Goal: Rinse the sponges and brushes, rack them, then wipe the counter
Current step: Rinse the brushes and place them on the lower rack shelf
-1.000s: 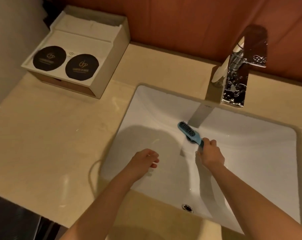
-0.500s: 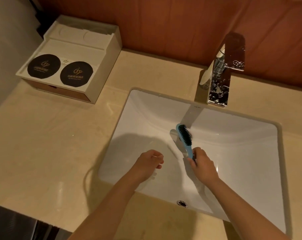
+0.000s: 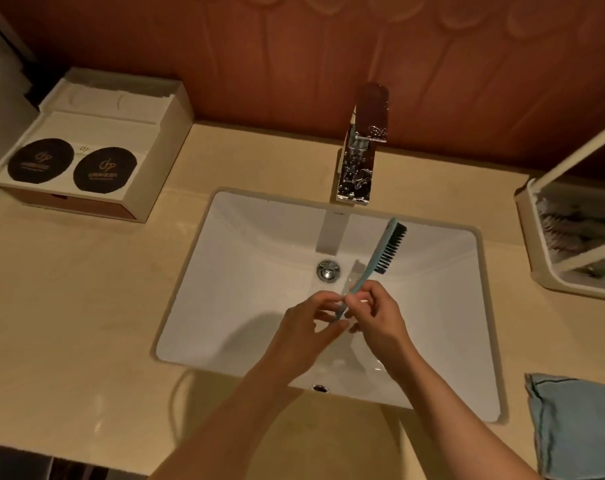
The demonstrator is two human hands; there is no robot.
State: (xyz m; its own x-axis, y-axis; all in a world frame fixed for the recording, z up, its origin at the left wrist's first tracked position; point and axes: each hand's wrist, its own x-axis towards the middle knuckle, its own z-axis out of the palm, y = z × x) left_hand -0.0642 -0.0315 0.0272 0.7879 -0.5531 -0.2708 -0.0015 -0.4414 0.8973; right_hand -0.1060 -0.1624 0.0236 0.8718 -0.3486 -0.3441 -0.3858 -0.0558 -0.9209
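The brush is no longer lying low in the basin under the faucet with its bristles turned up. It now stands tilted above the sink, its head raised toward the back wall of the basin and to the right of the spout, black bristles facing right. The left hand, which a second ago hung loosely curled and idle beside the work, has come across to the handle. Its thumb and fingertips now pinch the lower end of it, while the right hand keeps its fingers curled round the same handle just beside them, so both hands hold the one tool. Whether water runs at this moment I cannot tell; the pale strip below the spout could be a stream or only a reflection. The view has also swung right, bringing in a white rack on the counter beside the sink, with something pale and unclear already inside it, and a blue cloth lying on the counter at the near right. Lifted clear of the basin floor and taken in two hands, the brush looks to be at the end of its rinse — being turned, checked or passed over — so racking it to the right seems the likely next step. No sponge is in sight, and the wipe of the counter is not yet begun.
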